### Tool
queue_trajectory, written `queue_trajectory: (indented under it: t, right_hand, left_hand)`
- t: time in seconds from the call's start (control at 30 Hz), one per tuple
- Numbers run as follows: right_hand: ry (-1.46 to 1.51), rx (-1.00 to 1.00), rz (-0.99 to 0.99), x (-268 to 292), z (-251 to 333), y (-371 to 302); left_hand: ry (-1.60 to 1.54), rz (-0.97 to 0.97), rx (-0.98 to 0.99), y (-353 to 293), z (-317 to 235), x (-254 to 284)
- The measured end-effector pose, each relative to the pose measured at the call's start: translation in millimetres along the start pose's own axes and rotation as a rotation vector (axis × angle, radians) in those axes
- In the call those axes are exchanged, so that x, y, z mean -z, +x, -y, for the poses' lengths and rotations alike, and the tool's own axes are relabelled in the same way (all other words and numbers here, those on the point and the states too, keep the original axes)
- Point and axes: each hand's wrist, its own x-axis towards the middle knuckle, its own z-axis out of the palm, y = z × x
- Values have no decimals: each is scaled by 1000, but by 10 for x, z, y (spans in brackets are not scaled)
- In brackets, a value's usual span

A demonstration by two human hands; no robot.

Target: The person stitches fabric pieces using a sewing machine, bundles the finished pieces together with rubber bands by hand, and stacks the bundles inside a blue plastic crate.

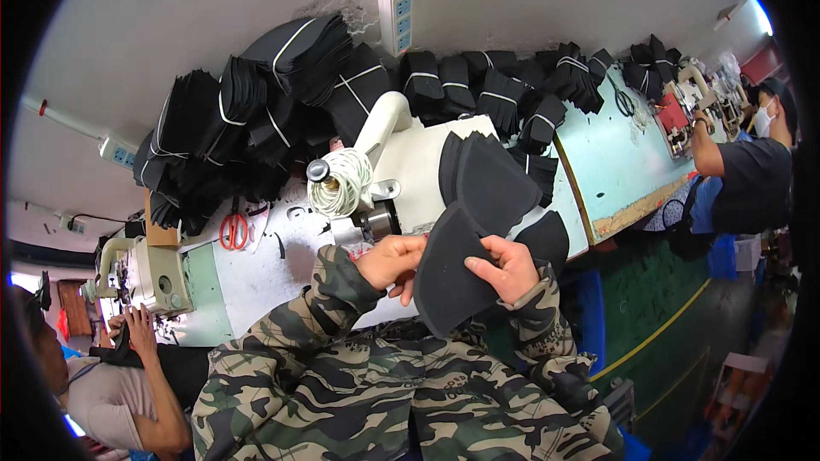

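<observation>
A black fan-shaped piece of sheet material [446, 277] is held up before my chest. My right hand [510, 271] grips its right edge, thumb on the front face and fingers partly hidden behind. At its left edge my left hand [393, 263] is closed, with the fingertips pinching the piece and some of them out of sight. Just beyond, more black fan-shaped pieces [497, 181] lie overlapping on the bed of a cream sewing machine [418, 175]. A spool of white cord [343, 183] stands at the machine's left.
Tied bundles of black pieces [299, 60] are heaped along the wall. Orange-handled scissors [233, 230] lie on the white tabletop [295, 248] at left. Co-workers sit at machines on the left [120, 393] and far right [752, 175]. A power strip [395, 13] hangs above.
</observation>
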Motion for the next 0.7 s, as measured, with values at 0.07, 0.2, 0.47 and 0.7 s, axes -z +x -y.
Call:
queue_trajectory:
  t: [0.07,0.2,0.47,0.7]
  right_hand:
    - [-113,66,90,78,124,69]
    - [-578,308,6,658,342,661]
    - [-509,144,-309,1259,-426,1230]
    - [534,392,-626,725,-511,823]
  left_hand:
    - [211,-36,-377,250,182,-52]
    - [86,-419,-144,322,27,-180]
    - [876,-840,-339,1487,3,-397]
    - [-277,-610,-546,1502,4,-580]
